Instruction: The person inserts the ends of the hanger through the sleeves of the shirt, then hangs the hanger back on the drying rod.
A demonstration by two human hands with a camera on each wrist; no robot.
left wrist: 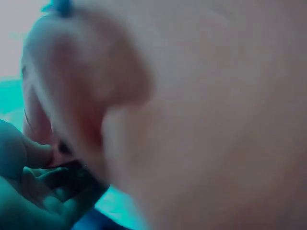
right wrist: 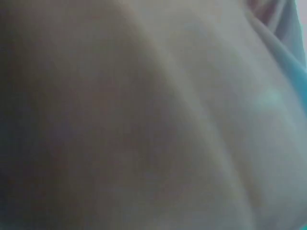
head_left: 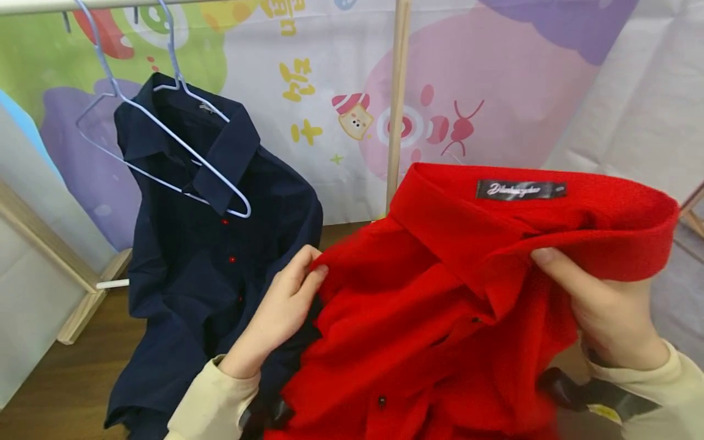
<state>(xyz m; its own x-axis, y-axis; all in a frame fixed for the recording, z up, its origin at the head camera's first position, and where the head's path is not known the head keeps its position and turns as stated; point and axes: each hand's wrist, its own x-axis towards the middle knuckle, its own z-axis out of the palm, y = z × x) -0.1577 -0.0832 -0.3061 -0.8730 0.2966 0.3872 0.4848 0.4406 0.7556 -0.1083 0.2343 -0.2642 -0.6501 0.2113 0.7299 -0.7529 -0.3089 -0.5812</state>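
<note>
A red collared shirt [head_left: 407,293] with dark buttons and a black neck label is held up in front of me. My left hand [head_left: 280,311] pinches its shoulder edge between thumb and fingers. Under the far side of the collar, my right hand [head_left: 610,311] grips the cloth, thumb in front and its other fingers mostly hidden. In the left wrist view, the left hand [left wrist: 33,191] appears at the lower left beside blurred cloth. Blurred, close cloth fills most of the right wrist view. A navy shirt [head_left: 187,281] with red buttons hangs left of the red one.
A pale wire hanger [head_left: 99,46] hangs bare in front of the navy shirt; a second hanger [head_left: 173,49] carries that shirt. Both hook over a rail [head_left: 220,5]. A wooden post [head_left: 397,104] stands behind, before a printed backdrop [head_left: 352,177]. Wooden stand feet [head_left: 82,315] are left.
</note>
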